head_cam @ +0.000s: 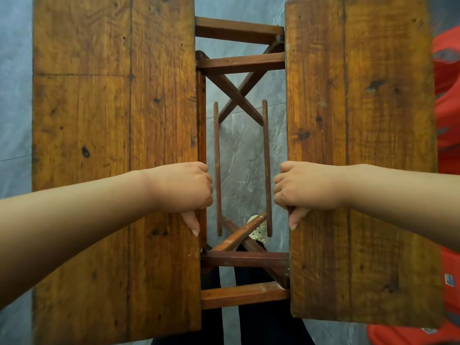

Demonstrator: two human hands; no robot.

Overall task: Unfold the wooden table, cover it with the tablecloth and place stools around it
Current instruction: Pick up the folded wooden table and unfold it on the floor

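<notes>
A: We're standing right over the wooden table [114,145], looking straight down. Its two plank halves lie flat but apart, with a wide gap running up the middle.

B: And we've got each half by its inner edge. Our left hand [184,188] is clenched around the edge of the left panel, thumb pointing back along the wood toward us. Our right hand [303,186] grips the right panel [361,158] the same way.

A: What fills the gap?

B: The folding frame: crossbars [239,27] at the far and near ends, crossed braces [236,97] below, and two thin rails [266,168] running lengthwise between our hands. Under all that is grey marbled floor [242,155].

A: Anything close by?

B: Red plastic stools [448,135], we think, sit just beside the right panel's outer edge, partly hidden by it. Our dark trouser legs [251,324] show through the gap at the near end, with a pale shoe [258,230] behind the near braces.
</notes>
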